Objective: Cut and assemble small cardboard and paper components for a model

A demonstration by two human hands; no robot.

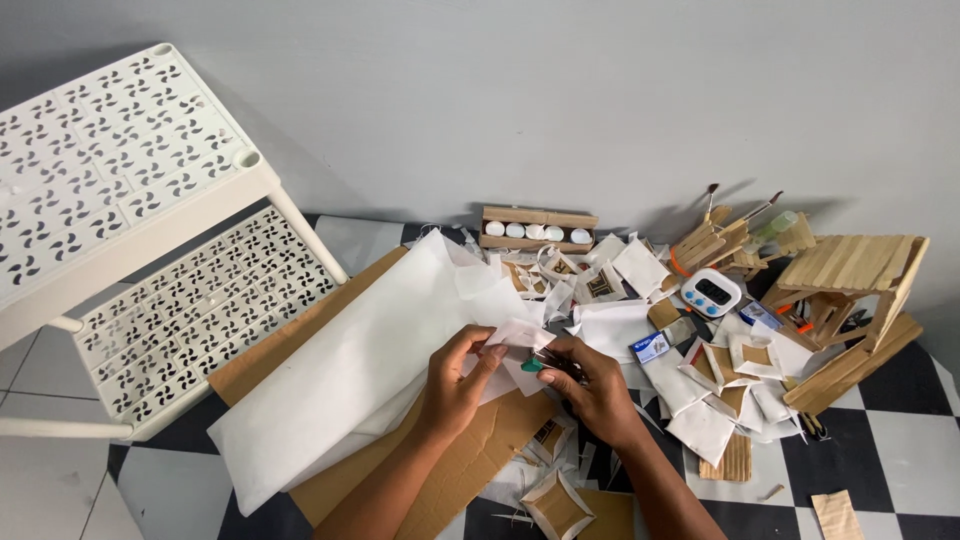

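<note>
The right hand (590, 385) is closed around a small green-handled tool (533, 365), probably scissors, though the blades are hidden under the fingers. The left hand (462, 375) pinches a small white piece of fabric (520, 340) between thumb and fingertips, holding it just against the tool, above the brown cardboard sheet (470, 460).

The two hands almost touch, so the tool could nick the left fingertips if the fabric slips. The piece is small and thin, so it could fold, and a cut could go crooked.

To the left lies a large folded white fabric sheet (350, 370). To the right, small white fabric squares (705, 425) are scattered near a white digital timer (711, 292) and a small house of wooden sticks (850, 285).
</note>
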